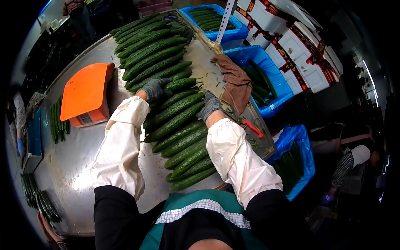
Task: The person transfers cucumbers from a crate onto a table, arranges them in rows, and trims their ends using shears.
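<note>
A long row of green cucumbers point(155, 56) lies side by side on the metal table point(79, 166), running from the far end toward me. My left hand point(155, 89), in a grey glove, is closed around the left end of a cucumber point(181, 84) near the middle of the row. Opposite it, my right hand point(210, 106), gloved the same way, curls against the right ends of the neighbouring cucumbers point(177, 112). Some of its fingers are hidden. Closer to my body, several more cucumbers point(187, 160) rest in line.
An orange scale point(85, 91) stands at left, beside small cucumber stacks point(58, 118). Along the right edge are a brown cloth point(233, 81), a red-handled tool point(253, 129) and blue-lined crates point(283, 98) holding cucumbers. White boxes point(300, 54) are stacked behind. Other people work at both sides.
</note>
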`<state>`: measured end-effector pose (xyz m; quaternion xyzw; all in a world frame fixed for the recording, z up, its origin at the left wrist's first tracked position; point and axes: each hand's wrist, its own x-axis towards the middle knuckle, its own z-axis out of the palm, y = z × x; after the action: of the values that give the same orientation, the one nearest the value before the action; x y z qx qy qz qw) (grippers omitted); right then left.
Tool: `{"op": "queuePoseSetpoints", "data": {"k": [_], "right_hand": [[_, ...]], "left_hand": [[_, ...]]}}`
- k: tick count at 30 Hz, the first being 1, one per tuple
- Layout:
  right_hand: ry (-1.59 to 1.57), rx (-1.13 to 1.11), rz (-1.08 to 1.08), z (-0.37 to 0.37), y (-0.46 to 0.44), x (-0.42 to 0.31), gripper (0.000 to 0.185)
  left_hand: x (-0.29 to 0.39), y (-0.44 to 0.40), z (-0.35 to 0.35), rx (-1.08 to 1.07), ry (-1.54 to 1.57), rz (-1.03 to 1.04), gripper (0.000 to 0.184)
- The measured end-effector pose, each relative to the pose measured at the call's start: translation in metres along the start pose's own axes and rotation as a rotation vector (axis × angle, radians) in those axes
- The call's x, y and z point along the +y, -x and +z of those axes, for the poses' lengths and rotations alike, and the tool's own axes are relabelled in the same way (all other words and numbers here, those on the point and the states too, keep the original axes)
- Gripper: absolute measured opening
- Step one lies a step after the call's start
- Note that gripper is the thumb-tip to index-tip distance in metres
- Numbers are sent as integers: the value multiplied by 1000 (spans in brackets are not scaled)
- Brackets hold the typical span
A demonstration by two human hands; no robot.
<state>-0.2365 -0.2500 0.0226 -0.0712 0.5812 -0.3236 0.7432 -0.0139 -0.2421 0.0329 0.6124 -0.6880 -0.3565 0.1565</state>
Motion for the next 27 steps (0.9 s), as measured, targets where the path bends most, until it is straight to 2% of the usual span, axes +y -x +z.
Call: {"op": "queuePoseSetpoints", "data": {"k": [3,4,5,6,8,11,15,17,20,22,23,25,27], "right_hand": [[-72,30,42,-9,25,-10,47],[-71,-45,28,-16,30,-11,37],[-79,-46,31,-20,31,-10,37],[-31,-85,31,-25,32,-9,33],[21,-123,33,-31,33,-9,28],[-197,-139,-38,-30,41,-7,20],[-320,-126,26,-35,20,-5,17],[-340,-178,52,-44,9,-3,18],[-303,-219,28,-42,27,-8,26],[-92,-117,-5,-42,37,-16,38],[14,-65,-23,-44,37,-21,44],[92,-25,39,-51,19,-30,41],[346,9,-247,-51,23,-34,37]], "left_hand": [[10,11,7,90,7,90,62],[14,14,9,104,-178,142,61],[18,18,12,115,-362,195,61],[34,27,12,160,-393,189,56],[42,29,11,151,-384,175,55],[39,25,14,177,-380,199,54],[35,27,12,192,-291,193,55],[41,34,4,178,-211,91,57],[28,47,-3,314,-332,112,56],[25,62,-5,468,-351,194,52],[22,72,-5,470,-353,186,52],[33,101,-7,472,-35,-263,48],[12,120,-3,546,-150,-274,47]]}}
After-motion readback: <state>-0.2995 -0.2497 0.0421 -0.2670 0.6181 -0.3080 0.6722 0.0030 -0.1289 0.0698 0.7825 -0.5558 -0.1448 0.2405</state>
